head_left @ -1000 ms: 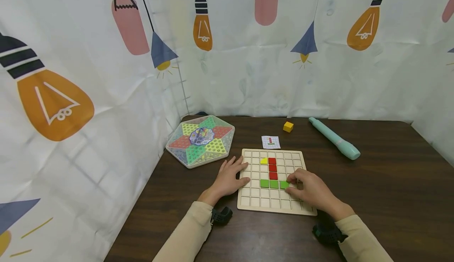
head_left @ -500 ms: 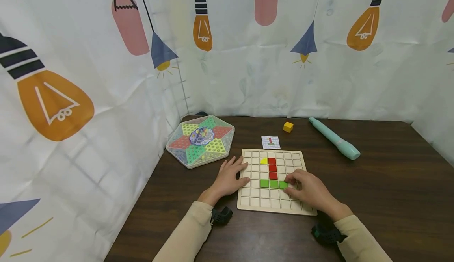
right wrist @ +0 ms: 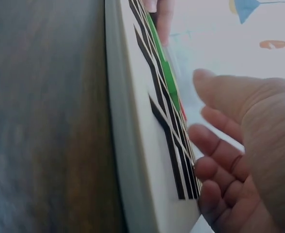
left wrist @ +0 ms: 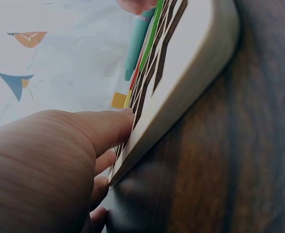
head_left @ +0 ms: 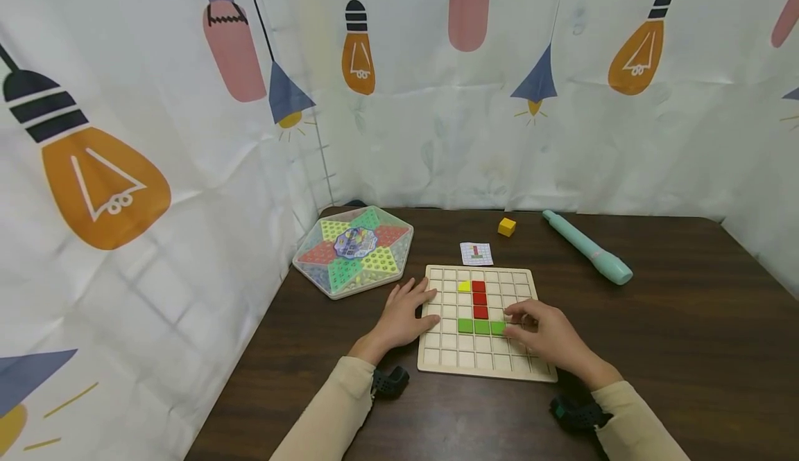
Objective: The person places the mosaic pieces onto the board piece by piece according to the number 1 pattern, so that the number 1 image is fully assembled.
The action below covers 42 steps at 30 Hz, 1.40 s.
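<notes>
A pale wooden grid board (head_left: 448, 358) lies flat on the table. On it are three red tiles (head_left: 479, 299) in a column, a green row whose right-hand tile (head_left: 497, 328) is nearest my right hand, and a yellow triangular tile (head_left: 465, 286). My left hand (head_left: 401, 314) rests on the board's left edge with fingers spread; in the left wrist view the thumb (left wrist: 114, 127) touches the rim. My right hand (head_left: 548, 333) hovers over the board's right side, fingers loosely bent. The right wrist view shows thumb and fingertips apart, holding nothing.
Behind the board lies a small printed pattern card (head_left: 476, 254). Farther back are a yellow cube (head_left: 507, 227) and a mint-green wand-shaped object (head_left: 588, 247). A hexagonal star-patterned game box (head_left: 353, 251) sits at the left. Patterned cloth (head_left: 424, 142) hangs behind the dark table (head_left: 680, 308).
The right-hand green tile has shifted slightly left, into line with its row. My right fingertips have come off it. My left hand stays put; the head view has tilted up slightly.
</notes>
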{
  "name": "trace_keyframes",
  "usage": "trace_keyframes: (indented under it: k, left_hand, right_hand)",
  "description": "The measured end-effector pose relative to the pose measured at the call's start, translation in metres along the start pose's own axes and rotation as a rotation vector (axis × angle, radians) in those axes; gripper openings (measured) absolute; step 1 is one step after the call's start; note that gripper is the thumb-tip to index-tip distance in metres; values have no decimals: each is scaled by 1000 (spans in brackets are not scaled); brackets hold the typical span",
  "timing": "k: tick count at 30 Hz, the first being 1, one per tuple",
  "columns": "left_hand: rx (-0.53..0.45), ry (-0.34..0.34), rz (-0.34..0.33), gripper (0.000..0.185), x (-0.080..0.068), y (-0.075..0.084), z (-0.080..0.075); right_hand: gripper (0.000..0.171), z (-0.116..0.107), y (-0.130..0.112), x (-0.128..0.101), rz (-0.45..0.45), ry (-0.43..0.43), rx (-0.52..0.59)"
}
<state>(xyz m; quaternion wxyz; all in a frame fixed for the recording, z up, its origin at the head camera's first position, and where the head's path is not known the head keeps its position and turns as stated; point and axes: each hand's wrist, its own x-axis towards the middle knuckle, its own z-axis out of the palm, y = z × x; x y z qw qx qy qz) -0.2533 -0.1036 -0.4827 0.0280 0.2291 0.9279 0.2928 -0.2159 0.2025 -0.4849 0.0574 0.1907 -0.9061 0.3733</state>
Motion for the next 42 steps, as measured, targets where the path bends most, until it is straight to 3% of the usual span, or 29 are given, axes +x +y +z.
trace_keyframes:
  k: [14,30,42]
  left_hand:
    - [-16,-3,1,55,1,5,4]
    - [-2,10,-5,60,1,3,4]
    - [-11,-29,11,52,7,-1,7]
  right_hand:
    - [25,-6,10,-8,98,58,70]
    - [19,-7,8,-7,94,71,49]
    - [20,-15,16,-10,105,100,59]
